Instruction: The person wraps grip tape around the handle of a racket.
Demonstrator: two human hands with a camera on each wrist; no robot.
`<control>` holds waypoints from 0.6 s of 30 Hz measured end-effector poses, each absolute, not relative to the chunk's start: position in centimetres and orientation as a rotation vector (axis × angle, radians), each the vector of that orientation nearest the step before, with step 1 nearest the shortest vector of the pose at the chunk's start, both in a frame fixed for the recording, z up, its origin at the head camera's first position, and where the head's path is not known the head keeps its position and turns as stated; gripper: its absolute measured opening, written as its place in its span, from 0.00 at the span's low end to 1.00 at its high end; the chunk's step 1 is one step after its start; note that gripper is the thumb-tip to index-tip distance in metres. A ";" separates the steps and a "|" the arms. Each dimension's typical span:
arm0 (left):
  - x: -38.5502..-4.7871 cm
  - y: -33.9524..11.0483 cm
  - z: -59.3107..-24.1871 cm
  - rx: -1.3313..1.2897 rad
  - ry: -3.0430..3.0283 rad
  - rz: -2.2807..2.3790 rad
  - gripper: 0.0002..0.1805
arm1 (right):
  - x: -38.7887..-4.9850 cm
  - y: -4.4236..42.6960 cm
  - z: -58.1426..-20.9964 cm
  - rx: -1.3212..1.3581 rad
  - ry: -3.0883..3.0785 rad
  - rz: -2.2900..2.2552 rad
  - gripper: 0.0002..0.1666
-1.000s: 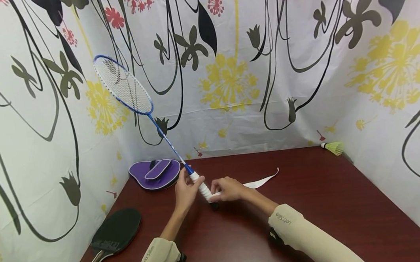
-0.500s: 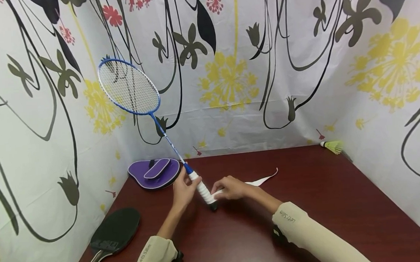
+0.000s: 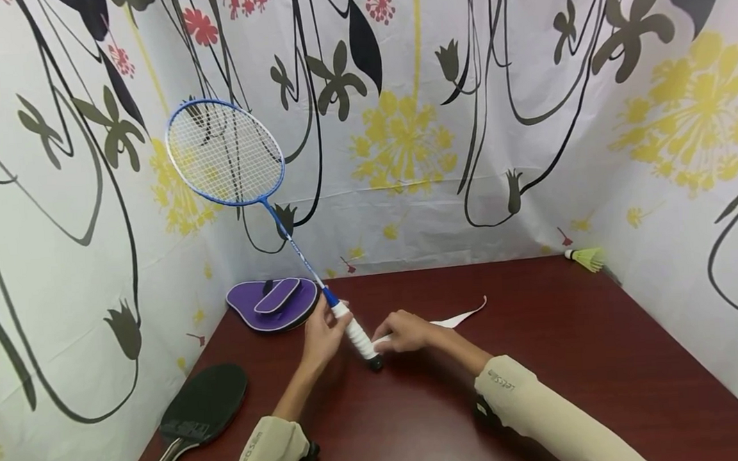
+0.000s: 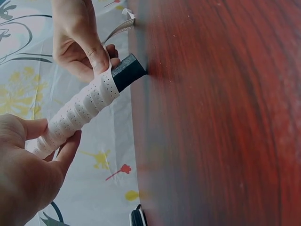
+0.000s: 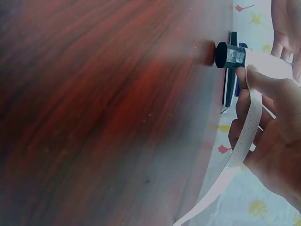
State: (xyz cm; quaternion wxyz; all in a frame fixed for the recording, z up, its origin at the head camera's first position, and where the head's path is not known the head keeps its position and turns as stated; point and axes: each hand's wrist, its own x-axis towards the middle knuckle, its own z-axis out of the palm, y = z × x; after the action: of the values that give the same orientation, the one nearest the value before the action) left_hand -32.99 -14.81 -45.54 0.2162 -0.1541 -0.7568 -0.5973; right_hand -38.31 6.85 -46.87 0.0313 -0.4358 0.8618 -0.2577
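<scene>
A blue and white badminton racket (image 3: pixel 226 153) slants up to the left, its head raised. My left hand (image 3: pixel 322 336) grips the upper part of the handle between thumb and fingers. White perforated grip tape (image 4: pixel 80 110) is wound in overlapping turns along the handle; the black butt end (image 4: pixel 128 73) stays bare. My right hand (image 3: pixel 405 331) pinches the tape near the butt, thumb on top. In the right wrist view the loose tape tail (image 5: pixel 235 160) runs down from that hand; the head view shows the tail's end on the table.
A purple paddle case (image 3: pixel 273 306) lies at the table's back left. The black table tennis paddle (image 3: pixel 204 404) is at the left edge. A yellow shuttlecock (image 3: pixel 586 259) sits in the back right corner. Patterned curtains (image 3: pixel 407 235) border the dark red table (image 3: pixel 601 357).
The racket has turned slightly, its strings now facing the camera more, and the black butt has come into clearer view. Both hands keep their hold and have shifted only slightly.
</scene>
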 end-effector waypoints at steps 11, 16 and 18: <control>-32.8 -14.3 -45.2 -0.523 -2.045 -1.623 0.30 | -38.0 7.0 -46.8 -1.306 2.723 -0.774 0.05; -34.0 -14.7 -46.6 -0.484 -2.052 -1.667 0.29 | -37.9 7.0 -46.7 -1.301 2.721 -0.800 0.05; -34.0 -14.7 -46.5 -0.477 -2.056 -1.705 0.28 | -37.9 7.1 -46.7 -1.302 2.715 -0.808 0.05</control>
State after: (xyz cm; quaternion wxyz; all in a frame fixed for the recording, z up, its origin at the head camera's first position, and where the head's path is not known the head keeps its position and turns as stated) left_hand -33.96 -14.74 -46.51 0.2125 -0.1716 -0.7405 -0.6140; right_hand -37.90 7.08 -46.71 0.0121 -0.4176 0.8708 -0.2593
